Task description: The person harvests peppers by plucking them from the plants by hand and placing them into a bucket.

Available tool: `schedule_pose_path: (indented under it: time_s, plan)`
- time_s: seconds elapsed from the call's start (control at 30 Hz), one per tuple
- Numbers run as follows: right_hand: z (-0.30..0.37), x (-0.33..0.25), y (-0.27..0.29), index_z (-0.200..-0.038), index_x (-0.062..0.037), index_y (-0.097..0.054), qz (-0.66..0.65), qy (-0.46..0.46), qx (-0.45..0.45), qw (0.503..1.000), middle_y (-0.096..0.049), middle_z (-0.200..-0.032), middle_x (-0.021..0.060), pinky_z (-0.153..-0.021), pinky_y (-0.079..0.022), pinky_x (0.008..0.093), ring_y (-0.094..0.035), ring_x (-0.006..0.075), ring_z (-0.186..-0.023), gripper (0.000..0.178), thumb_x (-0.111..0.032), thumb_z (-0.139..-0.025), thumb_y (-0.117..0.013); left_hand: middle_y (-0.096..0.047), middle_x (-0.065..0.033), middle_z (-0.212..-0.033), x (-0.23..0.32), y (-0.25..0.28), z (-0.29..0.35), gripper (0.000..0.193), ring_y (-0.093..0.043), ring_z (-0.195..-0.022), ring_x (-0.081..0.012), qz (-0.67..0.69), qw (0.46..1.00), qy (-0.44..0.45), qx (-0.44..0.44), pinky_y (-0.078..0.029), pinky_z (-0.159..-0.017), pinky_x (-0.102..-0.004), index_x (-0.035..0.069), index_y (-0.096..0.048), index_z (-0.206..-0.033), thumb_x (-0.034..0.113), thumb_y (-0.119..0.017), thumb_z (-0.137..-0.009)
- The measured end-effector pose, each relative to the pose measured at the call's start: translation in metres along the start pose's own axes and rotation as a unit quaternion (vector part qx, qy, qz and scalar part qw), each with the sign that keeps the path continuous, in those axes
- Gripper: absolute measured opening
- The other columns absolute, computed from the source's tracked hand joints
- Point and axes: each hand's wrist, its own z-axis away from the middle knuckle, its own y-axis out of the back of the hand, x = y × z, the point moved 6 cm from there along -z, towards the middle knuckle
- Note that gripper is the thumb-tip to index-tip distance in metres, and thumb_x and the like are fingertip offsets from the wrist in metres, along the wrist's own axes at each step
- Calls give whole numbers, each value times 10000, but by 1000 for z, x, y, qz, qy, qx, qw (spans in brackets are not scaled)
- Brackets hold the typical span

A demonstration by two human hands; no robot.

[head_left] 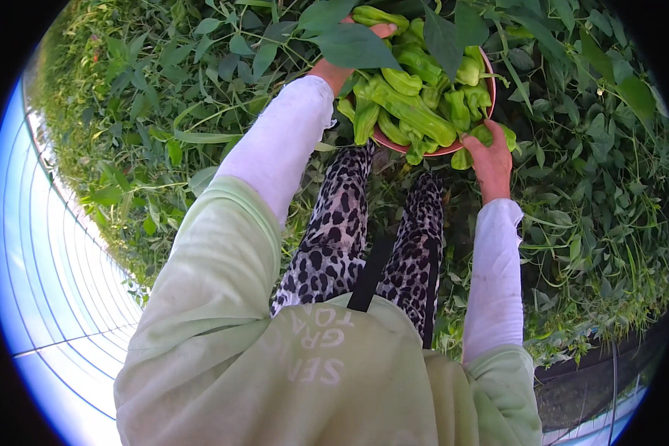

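A reddish basin [492,83] heaped with long, light-green peppers [412,111] is at the top centre, in front of my legs. At its left side is my left hand [333,73], partly covered by a large leaf. The visible fingertips press against a green pepper [379,16] at the far edge of the pile. My right hand [490,160] is at the near right rim, its thumb and fingers closed around a green pepper [504,135]. Part of that pepper is behind the fingers. Another pepper hangs just below the rim by my thumb.
Dense green plants [141,111] surround the basin on both sides, and broad leaves [353,46] overhang it. My legs in spotted trousers [327,245] stand among the foliage. Curved ribs and a pale cover [59,297] show at the left; dark sheeting [580,394] lies at the lower right.
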Motion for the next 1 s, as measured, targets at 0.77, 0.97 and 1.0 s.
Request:
schedule_pose_path:
  time_s: [0.77,0.97,1.0]
  plan:
    - [119,-36,-44,-1397,1,-351,-35,268,-338,902,-524,-1282,193,-989,-409,355,-560,279,-1120,673,-93,-747,-500,-643,-42,-1076,-78,-22,190,506,-642,-910,-183,176,917,353,51,-471,-657,-296,115,-548,-1221,436,-632,-838]
    - [88,-24,-59,-1206,51,-524,7,237,-250,939,-606,-1108,254,-897,-465,368,-603,364,-1015,396,-57,-825,-547,-645,-155,-1026,-76,7,170,564,-644,-854,-237,-220,952,209,-37,-528,-725,-369,27,-613,-1130,513,-580,-846]
    - [85,-23,-59,-1150,55,-559,-16,218,-233,948,-618,-1081,247,-855,-486,362,-622,357,-972,311,-5,-846,-527,-640,-172,-1024,-78,10,172,581,-645,-839,-244,-181,961,205,-49,-535,-717,-363,15,-606,-1132,520,-577,-846]
